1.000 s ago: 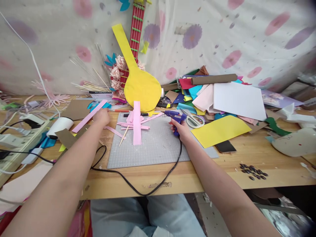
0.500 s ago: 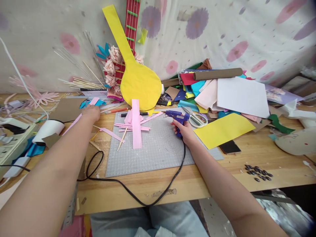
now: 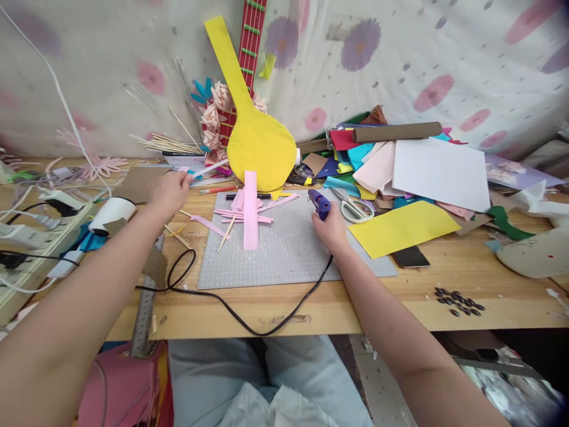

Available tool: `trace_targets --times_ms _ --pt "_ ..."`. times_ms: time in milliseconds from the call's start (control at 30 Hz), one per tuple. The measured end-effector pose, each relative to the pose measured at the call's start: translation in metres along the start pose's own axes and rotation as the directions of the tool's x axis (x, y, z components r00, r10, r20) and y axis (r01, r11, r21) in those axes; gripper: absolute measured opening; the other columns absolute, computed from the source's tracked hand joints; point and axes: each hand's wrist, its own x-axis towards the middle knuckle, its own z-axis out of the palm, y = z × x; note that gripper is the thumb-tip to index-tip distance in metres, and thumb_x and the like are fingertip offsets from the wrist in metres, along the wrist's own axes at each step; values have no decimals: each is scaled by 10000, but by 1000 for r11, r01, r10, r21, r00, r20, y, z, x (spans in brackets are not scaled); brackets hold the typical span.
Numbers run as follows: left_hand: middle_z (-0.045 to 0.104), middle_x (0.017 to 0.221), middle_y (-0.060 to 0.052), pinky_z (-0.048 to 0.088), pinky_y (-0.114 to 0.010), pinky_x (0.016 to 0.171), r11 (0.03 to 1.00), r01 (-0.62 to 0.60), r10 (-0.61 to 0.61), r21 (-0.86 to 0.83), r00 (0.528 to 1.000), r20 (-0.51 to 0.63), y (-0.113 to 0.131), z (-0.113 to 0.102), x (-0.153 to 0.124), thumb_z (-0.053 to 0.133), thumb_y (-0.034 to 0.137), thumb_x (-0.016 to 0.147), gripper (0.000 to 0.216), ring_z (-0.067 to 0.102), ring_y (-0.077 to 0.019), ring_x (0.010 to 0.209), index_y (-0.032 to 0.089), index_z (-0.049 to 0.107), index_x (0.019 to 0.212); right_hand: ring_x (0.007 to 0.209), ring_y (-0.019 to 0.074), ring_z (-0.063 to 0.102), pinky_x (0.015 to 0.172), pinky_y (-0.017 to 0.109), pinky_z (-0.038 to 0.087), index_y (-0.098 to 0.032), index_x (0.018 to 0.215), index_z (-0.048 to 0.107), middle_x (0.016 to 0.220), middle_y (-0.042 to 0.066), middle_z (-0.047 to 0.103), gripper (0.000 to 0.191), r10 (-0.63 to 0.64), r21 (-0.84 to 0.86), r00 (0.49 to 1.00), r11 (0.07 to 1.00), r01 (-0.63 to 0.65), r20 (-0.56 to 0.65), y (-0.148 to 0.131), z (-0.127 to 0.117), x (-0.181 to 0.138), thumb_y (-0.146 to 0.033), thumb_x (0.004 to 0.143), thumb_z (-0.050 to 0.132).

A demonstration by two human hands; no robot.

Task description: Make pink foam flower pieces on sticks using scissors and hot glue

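Observation:
My left hand (image 3: pixel 172 193) is closed at the left behind the mat, with a thin whitish stick (image 3: pixel 212 168) pointing right from its fingers. My right hand (image 3: pixel 329 228) is wrapped round the handle of a blue hot glue gun (image 3: pixel 319 203) above the grey cutting mat (image 3: pixel 284 261). The gun's nozzle points away and slightly left; its black cord (image 3: pixel 231 305) loops along the table's front. Upright on the mat is a wide pink strip (image 3: pixel 251 219), lying across narrower pink strips (image 3: pixel 224 213) and beside a small wooden stick (image 3: pixel 226 234).
A yellow lute-shaped piece (image 3: pixel 262 148) leans at the back against a flower-trimmed red one. Scissors (image 3: pixel 355 209), a yellow sheet (image 3: pixel 404 228) and piled felt lie right, with several black beads (image 3: pixel 457 301) nearer. A power strip (image 3: pixel 48 249) and a steel ruler (image 3: pixel 144 314) are left.
My left hand has lifted slightly, and a whitish stick now shows in its fingers; the pink strip by that hand no longer shows. The glue gun's nozzle has swung away from me. The view has shifted.

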Motion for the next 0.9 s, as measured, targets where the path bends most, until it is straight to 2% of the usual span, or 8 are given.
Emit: trace_targets --times_ms 100,167,233,300,367,500,667,900 --pt "567 741 -37 394 -272 639 951 -125 184 -284 963 195 15 -5 -34 309 404 833 371 530 -173 713 186 590 937 825 224 560 715 352 413 -170 991 434 913 102 585 289 5 -21 998 1000 -4 57 1 0 -2 -292 732 472" --pt "519 642 -10 389 -241 552 856 -98 347 -507 836 424 28 -12 -58 353 424 814 336 497 -130 584 176 573 870 805 220 567 703 338 409 -163 1017 411 881 95 592 305 -18 -47 996 999 23 88 -2 0 -4 -289 746 471" --pt "482 591 8 374 -226 469 763 75 449 -642 654 609 44 -21 -80 392 454 796 316 460 -106 495 178 533 851 783 230 576 685 339 402 -154 1043 392 856 101 599 316 -45 -121 995 991 56 93 -6 -1 -7 -285 765 465" --pt "464 572 18 364 -221 426 684 219 519 -696 525 675 60 -30 -96 439 445 777 274 429 -89 440 180 500 812 776 246 581 667 343 394 -142 1056 383 873 126 600 308 -84 -212 994 972 98 77 -12 -1 -12 -270 784 447" --pt "444 540 27 358 -215 407 612 312 569 -727 466 678 75 -33 -105 483 416 761 239 412 -79 414 178 478 776 781 254 583 651 341 389 -134 1061 379 914 150 594 288 -134 -276 989 950 148 69 -17 2 -17 -244 798 421" --pt "448 540 28 356 -201 396 535 391 592 -749 458 663 89 -20 -107 502 394 758 227 432 -78 432 171 472 784 817 258 581 644 335 391 -128 1053 373 965 160 578 265 -167 -342 982 921 186 83 -21 9 -23 -212 804 400" --pt "476 576 21 390 -206 421 494 404 621 -770 456 637 92 0 -103 485 397 771 238 468 -82 463 169 479 837 856 273 571 645 341 389 -119 1040 370 977 164 569 254 -170 -344 983 921 186 76 -23 11 -26 -235 813 374" --pt "496 598 18 442 -252 460 477 460 613 -749 437 658 97 -1 -107 465 428 782 272 505 -95 463 160 464 832 853 262 560 647 338 378 -120 1045 363 949 143 572 270 -190 -315 981 929 195 47 -22 12 -27 -251 809 371"
